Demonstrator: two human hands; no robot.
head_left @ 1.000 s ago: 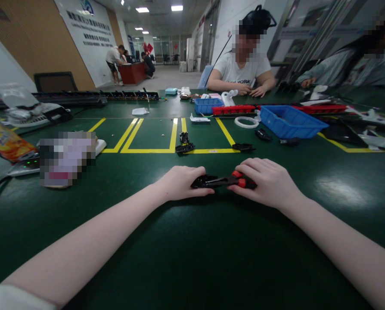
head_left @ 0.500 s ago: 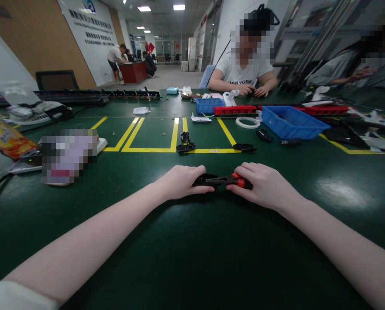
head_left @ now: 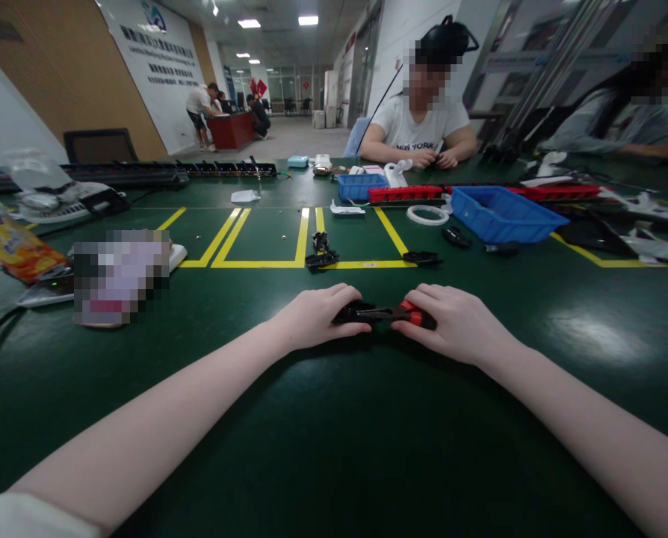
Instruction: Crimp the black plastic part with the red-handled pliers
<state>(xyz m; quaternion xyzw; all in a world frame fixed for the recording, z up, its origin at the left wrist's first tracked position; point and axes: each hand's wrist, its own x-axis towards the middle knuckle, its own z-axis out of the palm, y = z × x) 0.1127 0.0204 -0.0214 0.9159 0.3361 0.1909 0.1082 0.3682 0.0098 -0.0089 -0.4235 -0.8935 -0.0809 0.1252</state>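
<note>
My left hand [head_left: 323,317] is closed on a small black part [head_left: 352,311] above the green table [head_left: 345,441]. Facing it, my right hand [head_left: 451,320] grips pliers with red and black handles [head_left: 418,316]. The dark jaws of the pliers point left and reach the black part; their exact contact is too small to make out. Beyond my hands, more black parts [head_left: 321,258] lie by the yellow tape, and another black piece [head_left: 422,258] rests to their right.
A blue bin [head_left: 505,215] and a smaller blue bin [head_left: 361,186] stand farther back, near a white ring [head_left: 427,215] and red strips [head_left: 406,193]. At left are a phone [head_left: 124,280] and an orange packet [head_left: 14,239]. A person [head_left: 418,131] sits across the table.
The view has shifted slightly. Both hands keep nearly the same position and hold on the black part and the pliers. At far right, another person's hand has moved lower.
</note>
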